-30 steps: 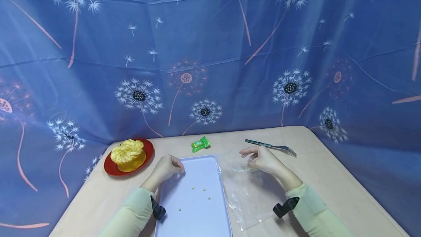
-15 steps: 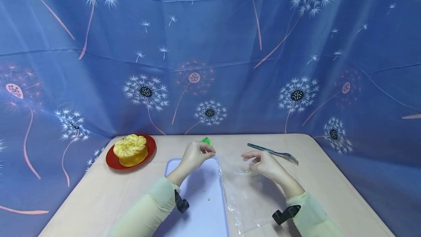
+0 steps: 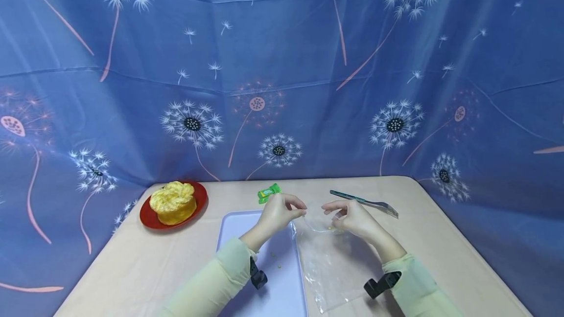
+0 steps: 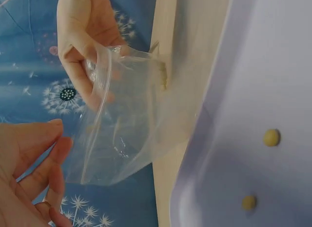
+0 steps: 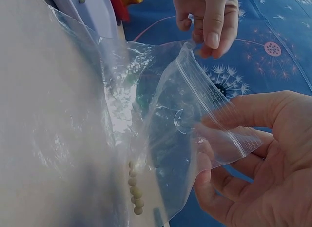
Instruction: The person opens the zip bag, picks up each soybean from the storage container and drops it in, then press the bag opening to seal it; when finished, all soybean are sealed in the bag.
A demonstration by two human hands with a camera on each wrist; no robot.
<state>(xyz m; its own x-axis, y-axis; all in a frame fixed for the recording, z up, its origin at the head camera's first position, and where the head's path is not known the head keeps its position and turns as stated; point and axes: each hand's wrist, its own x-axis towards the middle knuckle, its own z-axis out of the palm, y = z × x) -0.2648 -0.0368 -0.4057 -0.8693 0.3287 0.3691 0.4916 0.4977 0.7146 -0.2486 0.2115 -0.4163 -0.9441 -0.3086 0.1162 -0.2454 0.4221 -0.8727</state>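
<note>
Zip bag (image 5: 165, 114), beans (image 5: 136, 192) inside, sits right of the tray (image 3: 282, 292), its mouth gripped by the right hand's (image 3: 359, 219) curled fingers. The left hand's (image 3: 278, 212) fingertips nearly meet beside it, perhaps pinching another; a wide-spread opening would help.

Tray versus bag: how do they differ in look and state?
The tray is pale lilac and opaque, while the bag is clear. The tray lies flat on the table; the bag's mouth is held up by the right hand. Beans on the tray lie apart, while those in the bag bunch together. Both contain yellowish beans.
</note>
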